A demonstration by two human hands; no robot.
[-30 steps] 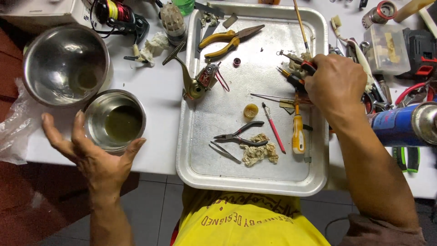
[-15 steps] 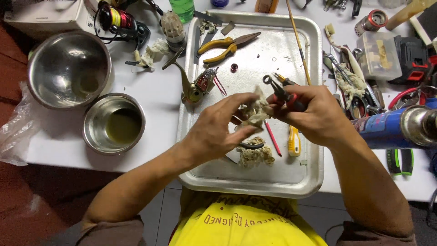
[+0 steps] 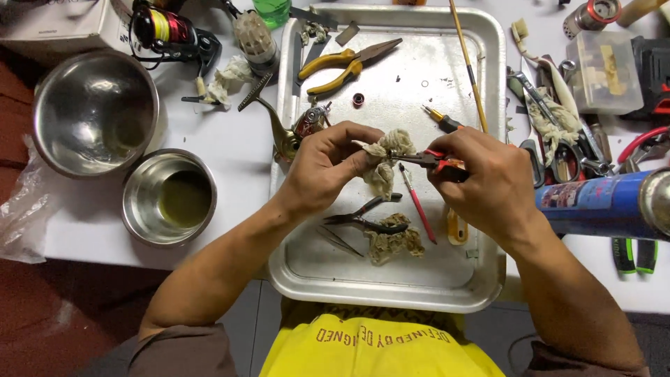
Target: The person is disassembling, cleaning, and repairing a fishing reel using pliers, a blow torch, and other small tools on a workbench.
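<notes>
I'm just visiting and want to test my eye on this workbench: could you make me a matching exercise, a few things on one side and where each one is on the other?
Things:
1. stained rag
2. yellow-handled pliers
3. small steel bowl
4. black pliers

Places:
A. on the white table left of the tray, beside a larger bowl
B. pinched in the left hand, above the tray
C. lying in the tray near its far edge
D. lying in the tray below the hands, next to a second crumpled rag

Pairs: 1-B, 2-C, 3-A, 4-D
</notes>
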